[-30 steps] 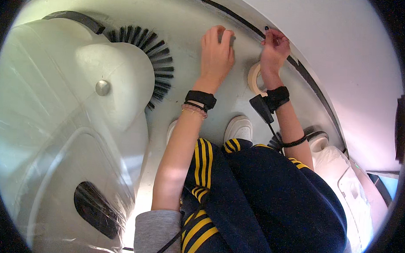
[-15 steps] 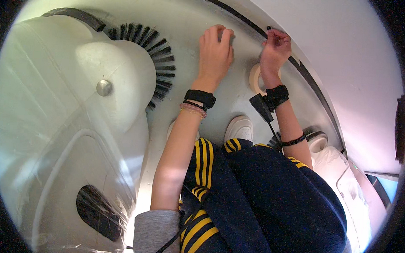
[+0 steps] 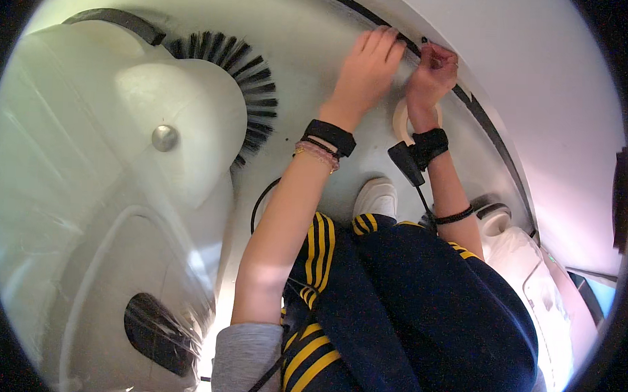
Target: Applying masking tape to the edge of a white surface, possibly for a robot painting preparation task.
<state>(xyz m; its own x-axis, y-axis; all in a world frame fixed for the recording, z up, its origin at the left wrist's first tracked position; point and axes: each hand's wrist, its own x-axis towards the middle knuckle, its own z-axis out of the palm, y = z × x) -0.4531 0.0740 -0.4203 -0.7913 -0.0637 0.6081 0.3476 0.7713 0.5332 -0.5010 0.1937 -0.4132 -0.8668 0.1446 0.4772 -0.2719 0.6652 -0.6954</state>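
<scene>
A black strip (image 3: 486, 119) runs along the line where the pale floor meets the white curved panel. My left hand (image 3: 369, 68) is over the floor with its fingers stretched out and slightly apart. Its fingertips reach the strip, and motion blurs them a little. Close on its right, my right hand (image 3: 434, 74) is closed in a pinch against the panel's lower edge. A small black piece (image 3: 424, 41) sticks out at its fingertips; I cannot make out its full shape. Beneath my right wrist is a roll of beige tape (image 3: 399, 123), partly hidden.
On the left stands a large white machine housing (image 3: 185, 115), partly covered with clear plastic, with a round black-bristled brush (image 3: 261, 97) at its edge. The white panel (image 3: 538, 114) rises on the right. My white shoe (image 3: 377, 197) is below my hands. White plastic wrapping (image 3: 526, 265) lies at right.
My left hand has moved right and away from me to the black strip, its fingers straightening from a curl. My right hand stays pinched at nearly the same place. The view has shifted slightly.
</scene>
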